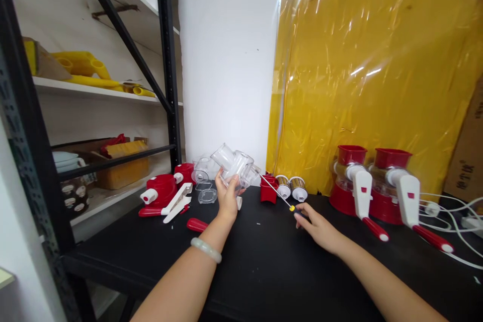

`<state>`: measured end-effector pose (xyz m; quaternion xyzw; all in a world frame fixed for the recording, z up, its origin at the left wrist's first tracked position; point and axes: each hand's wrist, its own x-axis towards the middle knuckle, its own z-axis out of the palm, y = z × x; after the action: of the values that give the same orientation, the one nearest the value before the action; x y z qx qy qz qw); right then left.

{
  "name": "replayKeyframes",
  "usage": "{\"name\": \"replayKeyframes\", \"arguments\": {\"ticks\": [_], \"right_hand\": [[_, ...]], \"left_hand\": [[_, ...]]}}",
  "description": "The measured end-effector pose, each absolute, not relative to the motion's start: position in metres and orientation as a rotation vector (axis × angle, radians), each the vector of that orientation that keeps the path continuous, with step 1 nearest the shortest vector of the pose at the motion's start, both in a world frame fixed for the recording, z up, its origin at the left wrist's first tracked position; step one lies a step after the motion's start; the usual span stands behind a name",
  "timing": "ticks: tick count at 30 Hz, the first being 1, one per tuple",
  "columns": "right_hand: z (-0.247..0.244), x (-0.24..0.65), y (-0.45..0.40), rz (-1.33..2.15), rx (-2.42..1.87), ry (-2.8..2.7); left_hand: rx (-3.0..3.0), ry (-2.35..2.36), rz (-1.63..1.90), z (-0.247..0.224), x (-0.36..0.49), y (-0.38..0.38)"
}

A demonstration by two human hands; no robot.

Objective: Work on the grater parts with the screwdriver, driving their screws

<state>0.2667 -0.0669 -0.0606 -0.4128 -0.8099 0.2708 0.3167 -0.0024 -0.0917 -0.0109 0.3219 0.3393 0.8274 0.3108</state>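
My left hand (229,196) is closed around a clear plastic housing (237,165) with tube-like openings, lifted above the black table. In my right hand (313,224) is a long thin screwdriver (277,193) with a yellow and dark handle, pinched by the fingers. Its shaft slants up to the left, and the tip meets or lies just in front of the housing's right side; which one I cannot tell. Below my left hand lies a red crank handle (196,225). Behind the screwdriver stand a red hopper piece (268,188) and two drum graters (298,188).
Red bases (161,189), a white crank arm (177,204) and another clear housing (201,170) lie on the left. Two assembled rotary graters (350,181) stand at right, near white cables (453,216). A black-framed shelf (169,60) borders the table's left.
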Motion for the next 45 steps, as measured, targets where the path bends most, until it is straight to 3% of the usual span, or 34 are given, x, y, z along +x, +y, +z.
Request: {"name": "replayKeyframes", "arguments": {"ticks": [19, 33, 39, 45], "right_hand": [[-0.062, 0.259, -0.07, 0.55, -1.02, -2.075], [-0.065, 0.266, -0.063, 0.734, -0.975, -2.192], [-0.072, 0.258, -0.064, 0.593, -1.032, -2.049], [-0.063, 0.256, -0.072, 0.803, -1.003, -2.052]], "left_hand": [[0.871, 0.934, 2.189, -0.01, -0.003, -0.093], [0.875, 0.917, 2.191, -0.01, -0.004, -0.092], [0.89, 0.926, 2.185, -0.011, -0.003, -0.093], [0.872, 0.936, 2.199, -0.009, -0.003, -0.094]]}}
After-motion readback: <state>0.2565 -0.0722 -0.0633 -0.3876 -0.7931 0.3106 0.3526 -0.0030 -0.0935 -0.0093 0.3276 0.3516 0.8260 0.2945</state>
